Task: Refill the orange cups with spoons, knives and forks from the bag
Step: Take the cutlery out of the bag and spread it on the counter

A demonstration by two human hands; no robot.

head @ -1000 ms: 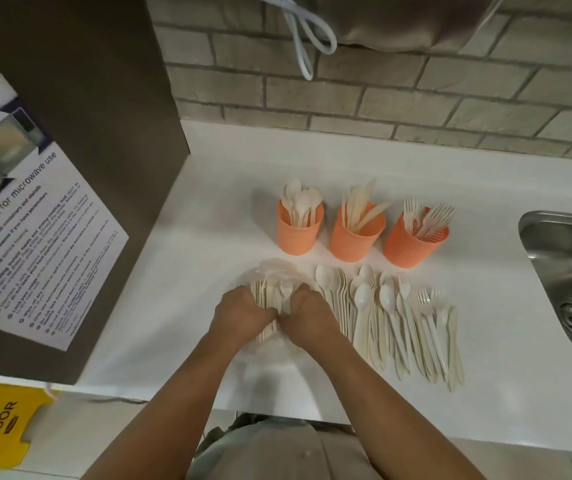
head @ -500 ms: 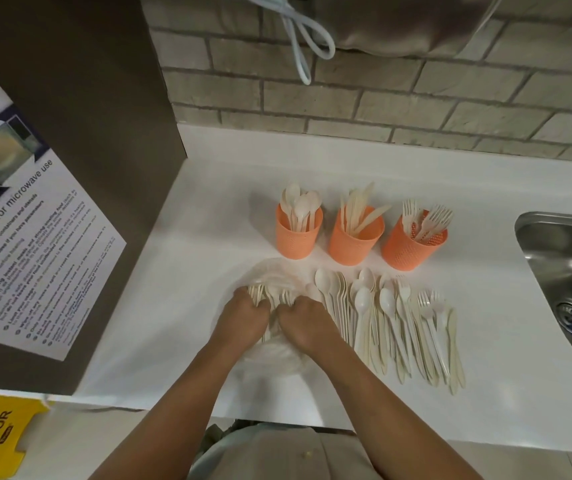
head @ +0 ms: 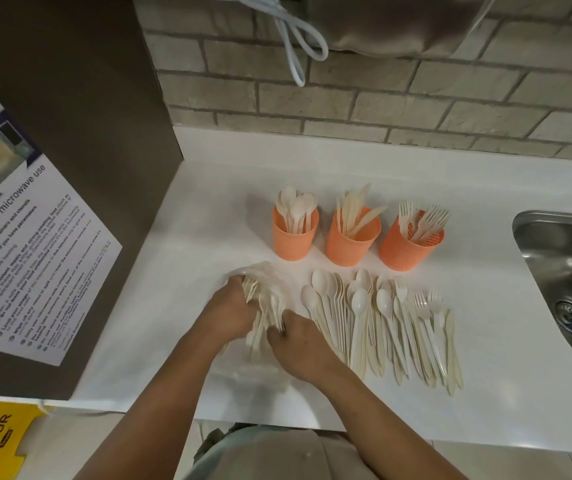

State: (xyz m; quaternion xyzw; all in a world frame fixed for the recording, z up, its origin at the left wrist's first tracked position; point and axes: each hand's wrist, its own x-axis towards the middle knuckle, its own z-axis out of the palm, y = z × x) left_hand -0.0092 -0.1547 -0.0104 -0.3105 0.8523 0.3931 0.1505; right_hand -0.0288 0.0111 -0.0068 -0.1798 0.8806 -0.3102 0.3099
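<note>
Hands first — left hand [head: 230, 308] and right hand [head: 296, 336] both clutch the clear bag [head: 260, 296] of cutlery, probably working more out, with loose cutlery [head: 381, 323] fanned alongside for sorting and three orange cups [head: 348, 242] waiting behind — half stocked.

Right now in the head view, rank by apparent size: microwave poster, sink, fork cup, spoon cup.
1. microwave poster
2. sink, partly cut off
3. fork cup and spoon cup: too alike to rank.
</note>
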